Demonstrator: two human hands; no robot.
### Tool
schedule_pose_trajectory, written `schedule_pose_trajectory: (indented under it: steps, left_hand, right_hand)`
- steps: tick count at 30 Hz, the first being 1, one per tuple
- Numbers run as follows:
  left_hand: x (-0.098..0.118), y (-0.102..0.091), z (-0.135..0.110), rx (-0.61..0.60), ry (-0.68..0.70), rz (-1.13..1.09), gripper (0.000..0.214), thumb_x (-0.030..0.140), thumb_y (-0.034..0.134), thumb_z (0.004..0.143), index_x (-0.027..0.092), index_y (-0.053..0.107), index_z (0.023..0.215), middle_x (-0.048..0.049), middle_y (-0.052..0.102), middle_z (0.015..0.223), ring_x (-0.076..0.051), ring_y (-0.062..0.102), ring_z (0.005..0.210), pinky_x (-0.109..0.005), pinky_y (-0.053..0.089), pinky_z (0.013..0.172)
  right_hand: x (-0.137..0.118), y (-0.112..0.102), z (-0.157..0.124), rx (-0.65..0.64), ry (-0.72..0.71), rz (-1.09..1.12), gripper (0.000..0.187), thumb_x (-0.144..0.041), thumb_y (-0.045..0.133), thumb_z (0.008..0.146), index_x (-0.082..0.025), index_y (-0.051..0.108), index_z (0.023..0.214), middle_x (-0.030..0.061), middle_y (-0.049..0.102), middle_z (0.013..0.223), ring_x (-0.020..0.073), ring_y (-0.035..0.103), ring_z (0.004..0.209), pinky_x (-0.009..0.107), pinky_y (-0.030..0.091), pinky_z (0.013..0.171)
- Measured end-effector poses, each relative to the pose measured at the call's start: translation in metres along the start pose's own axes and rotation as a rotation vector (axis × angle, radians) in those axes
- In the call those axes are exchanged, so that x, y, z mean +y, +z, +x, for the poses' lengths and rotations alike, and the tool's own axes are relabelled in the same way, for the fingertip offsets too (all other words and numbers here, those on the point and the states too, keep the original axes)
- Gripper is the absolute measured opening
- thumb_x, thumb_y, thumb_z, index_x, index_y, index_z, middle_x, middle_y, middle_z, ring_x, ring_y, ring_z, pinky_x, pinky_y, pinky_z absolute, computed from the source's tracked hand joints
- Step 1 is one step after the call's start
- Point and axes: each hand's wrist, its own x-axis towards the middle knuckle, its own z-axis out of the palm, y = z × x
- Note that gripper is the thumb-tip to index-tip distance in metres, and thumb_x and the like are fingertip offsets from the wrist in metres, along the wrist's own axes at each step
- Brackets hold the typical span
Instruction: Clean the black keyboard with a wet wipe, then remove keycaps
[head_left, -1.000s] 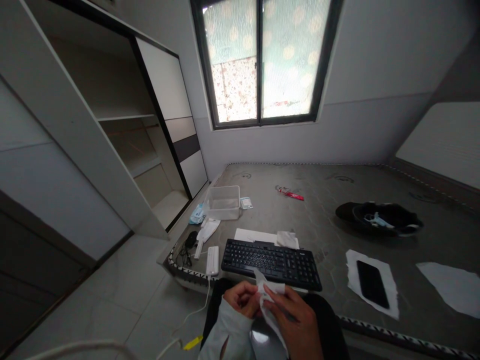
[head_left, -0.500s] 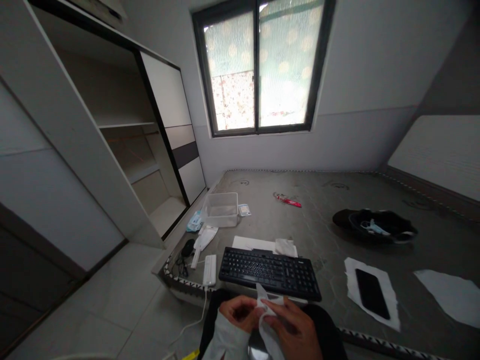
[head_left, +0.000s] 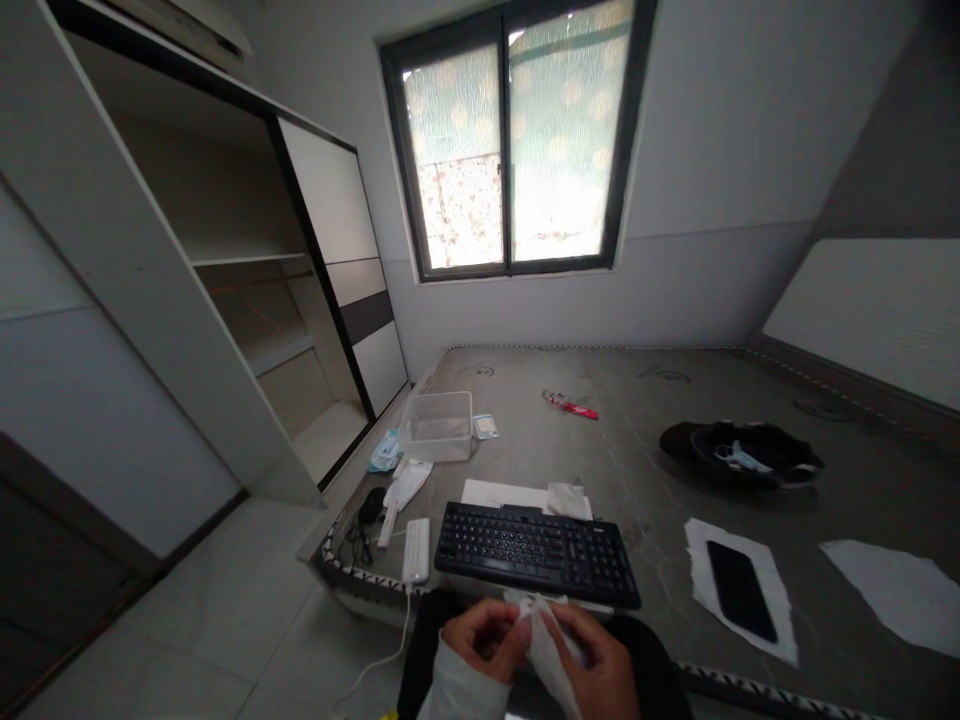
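In the head view, a crumpled white tissue (head_left: 550, 658) is pinched between my two hands, close above my lap. My left hand (head_left: 486, 638), below which a pale sleeve shows, has its fingers bent and pressed to the tissue's upper end. On the other side my right hand (head_left: 602, 662) grips the tissue with thumb and fingers, and part of it hangs down along the palm. Beneath the tissue is a smooth grey object (head_left: 525, 698), mostly covered; its kind is unclear. A black keyboard (head_left: 536, 550) lies just beyond my hands.
On the grey mattress (head_left: 637, 470) lie a power strip (head_left: 416, 550), a clear plastic box (head_left: 437, 455), a red-handled item (head_left: 574, 408) and a black cap (head_left: 742, 460). At right, a phone (head_left: 741, 590) rests on a white sheet. A cable (head_left: 405, 635) hangs at the front edge.
The tissue's pointed upper end, which stuck up before, is now folded down between my fingers. The grey object below is more covered. The view has shifted slightly.
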Motion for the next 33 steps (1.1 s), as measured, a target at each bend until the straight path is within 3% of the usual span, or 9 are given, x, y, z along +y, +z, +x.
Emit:
schedule_pose_trajectory:
  steps: [3,6,10,17,19,23,28,30,33]
  left_hand:
    - [-0.003,0.002,-0.001,0.008,0.024,0.015,0.055,0.069,0.077,0.061,0.015,0.078,0.070,-0.0067,0.071,0.053,-0.010,0.055,0.042,-0.018,0.045,0.045]
    - [-0.005,0.005,-0.001,0.030,0.037,0.024,0.056,0.070,0.076,0.062,0.015,0.078,0.071,-0.0072,0.072,0.056,-0.009,0.055,0.043,-0.018,0.045,0.047]
    - [-0.004,0.005,-0.001,0.064,0.023,0.029,0.056,0.068,0.077,0.061,0.013,0.079,0.072,-0.0063,0.070,0.054,-0.009,0.054,0.042,-0.017,0.042,0.043]
    - [0.002,-0.001,0.004,0.135,-0.036,0.010,0.049,0.060,0.082,0.060,0.014,0.079,0.074,-0.0051,0.071,0.057,-0.011,0.059,0.046,-0.018,0.047,0.047]
    - [0.004,-0.001,0.006,0.126,-0.047,-0.005,0.047,0.059,0.082,0.060,0.014,0.078,0.073,-0.0044,0.071,0.056,-0.011,0.059,0.046,-0.018,0.047,0.046]
    - [0.002,-0.002,0.011,0.079,-0.095,-0.082,0.048,0.052,0.090,0.047,0.014,0.075,0.072,-0.0027,0.070,0.056,-0.011,0.061,0.048,-0.019,0.049,0.048]
    - [-0.007,-0.007,0.018,0.046,-0.175,-0.214,0.051,0.055,0.090,0.048,0.012,0.074,0.071,-0.0049,0.073,0.061,-0.013,0.064,0.053,-0.019,0.050,0.052]
    - [-0.010,-0.008,0.020,0.055,-0.198,-0.266,0.051,0.055,0.090,0.049,0.012,0.073,0.071,-0.0048,0.073,0.060,-0.012,0.063,0.051,-0.019,0.049,0.049]
    - [-0.012,-0.008,0.021,0.097,-0.240,-0.319,0.055,0.058,0.090,0.047,0.012,0.072,0.071,-0.0036,0.071,0.056,-0.011,0.059,0.045,-0.018,0.045,0.045]
  right_hand:
    - [0.006,-0.001,0.001,-0.040,0.075,0.044,0.047,-0.062,0.062,0.084,-0.019,0.080,0.082,0.0082,0.076,0.079,0.0239,0.072,0.074,0.023,0.057,0.062]
    - [0.010,-0.003,0.003,-0.096,0.059,0.033,0.045,-0.059,0.064,0.084,-0.017,0.080,0.082,0.0080,0.076,0.078,0.0233,0.071,0.072,0.023,0.057,0.062]
    - [0.002,-0.002,0.004,-0.062,0.025,0.038,0.043,-0.057,0.063,0.086,-0.018,0.080,0.083,0.0077,0.075,0.077,0.0216,0.070,0.069,0.023,0.058,0.064]
    - [-0.014,0.000,0.003,-0.126,0.040,-0.016,0.031,-0.049,0.071,0.083,-0.022,0.080,0.095,0.0092,0.076,0.097,0.0252,0.072,0.091,0.028,0.059,0.080]
    - [-0.015,0.000,0.004,-0.140,0.048,-0.047,0.031,-0.047,0.073,0.081,-0.023,0.080,0.098,0.0094,0.076,0.098,0.0255,0.072,0.092,0.029,0.058,0.080]
    - [-0.019,-0.003,0.004,-0.197,0.044,-0.105,0.030,-0.043,0.075,0.081,-0.026,0.078,0.105,0.0073,0.076,0.099,0.0237,0.071,0.090,0.029,0.058,0.079]
    - [-0.021,-0.009,0.006,-0.278,0.038,-0.087,0.036,-0.041,0.068,0.087,-0.026,0.072,0.119,0.0092,0.072,0.118,0.0256,0.067,0.108,0.035,0.054,0.094]
    - [-0.018,-0.009,0.005,-0.251,0.069,-0.031,0.037,-0.043,0.061,0.091,-0.023,0.070,0.121,0.0105,0.072,0.118,0.0245,0.067,0.107,0.034,0.055,0.092]
    - [-0.013,-0.006,0.003,-0.144,0.122,0.029,0.038,-0.044,0.059,0.092,-0.020,0.064,0.121,0.0095,0.073,0.106,0.0212,0.071,0.091,0.028,0.058,0.076]
